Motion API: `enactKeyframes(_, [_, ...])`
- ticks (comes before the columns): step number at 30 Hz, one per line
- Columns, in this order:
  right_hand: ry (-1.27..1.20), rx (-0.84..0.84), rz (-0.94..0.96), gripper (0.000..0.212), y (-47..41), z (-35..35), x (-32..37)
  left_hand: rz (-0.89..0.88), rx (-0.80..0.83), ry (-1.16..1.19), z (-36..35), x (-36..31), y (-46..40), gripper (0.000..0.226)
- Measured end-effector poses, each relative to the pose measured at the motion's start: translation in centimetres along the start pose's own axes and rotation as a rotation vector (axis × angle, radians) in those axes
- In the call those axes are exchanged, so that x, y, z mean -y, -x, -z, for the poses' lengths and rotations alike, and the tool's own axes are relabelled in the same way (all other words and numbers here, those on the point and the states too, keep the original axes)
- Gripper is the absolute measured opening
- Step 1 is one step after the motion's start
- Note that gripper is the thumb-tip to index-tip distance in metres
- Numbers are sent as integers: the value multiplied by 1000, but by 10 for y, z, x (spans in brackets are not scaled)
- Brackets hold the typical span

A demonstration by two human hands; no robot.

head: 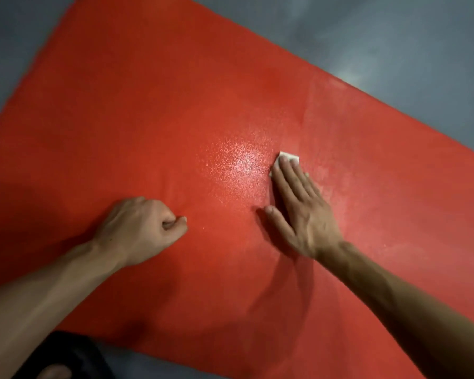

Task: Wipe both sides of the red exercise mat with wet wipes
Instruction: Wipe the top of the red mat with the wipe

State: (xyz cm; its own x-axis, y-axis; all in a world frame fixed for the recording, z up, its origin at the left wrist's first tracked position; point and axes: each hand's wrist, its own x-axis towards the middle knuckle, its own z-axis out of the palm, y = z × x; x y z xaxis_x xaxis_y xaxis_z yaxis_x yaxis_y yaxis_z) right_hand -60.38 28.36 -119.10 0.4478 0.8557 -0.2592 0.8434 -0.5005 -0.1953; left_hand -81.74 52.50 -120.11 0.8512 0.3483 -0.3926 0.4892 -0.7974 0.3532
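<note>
The red exercise mat [153, 110] lies flat on the floor and fills most of the view. My right hand [298, 203] lies flat on it with straight fingers, pressing a small folded white wet wipe [288, 155] under the fingertips; only the wipe's far corner shows. A wet, shiny patch [238, 162] sits just left of the wipe. My left hand [143, 231] rests on the mat as a loose fist, knuckles down, holding nothing that I can see.
Grey floor [394, 36] surrounds the mat at the top, left and bottom edges. A dark piece of clothing over my knee [63, 354] shows at the bottom left, just off the mat's near edge.
</note>
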Motion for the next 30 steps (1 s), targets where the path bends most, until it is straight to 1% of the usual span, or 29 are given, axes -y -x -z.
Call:
enactKeyframes(2, [22,-5,1,74,-6,3,-8,1,1,-4,-1,1,-1,61])
enactKeyframes(5, [10,-51,-118,77,-66,17,-33,-13,-1,-16,-2,3,-2,65])
enactKeyframes(8, [12,-30,-194,81,-110,31,-51,-29,-13,-13,-3,4,-3,65])
enactKeyframes(10, [4,-14,-165,82,-94,29,-42,-32,-25,-13,-3,5,-3,65])
enactKeyframes(13, [-18,24,-64,82,-39,20,-23,-36,-37,-11,-4,3,-2,67])
enactKeyframes(15, [-6,31,-36,79,-40,22,-28,-34,-46,0,-4,4,-3,69])
enactKeyframes(18, [32,-6,-104,81,-102,33,-51,-59,-63,13,-6,6,-4,69])
enactKeyframes(21, [57,-12,-197,98,-159,44,-69,-72,-79,38,-9,9,-5,66])
enactKeyframes(22, [38,-10,-214,98,-162,45,-68,-78,-85,41,-9,9,-5,66])
enactKeyframes(24, [-22,-9,-192,92,-142,41,-59,-87,-83,39,-10,10,-4,65])
enactKeyframes(27, [-35,18,-88,83,-85,33,-40,-92,-100,41,-13,11,-5,64])
enactKeyframes(28, [-33,25,-71,81,-76,29,-39,-88,-102,49,-14,12,-5,64])
enactKeyframes(30, [-25,14,-88,79,-93,35,-45,-94,-105,34,-16,14,-6,64])
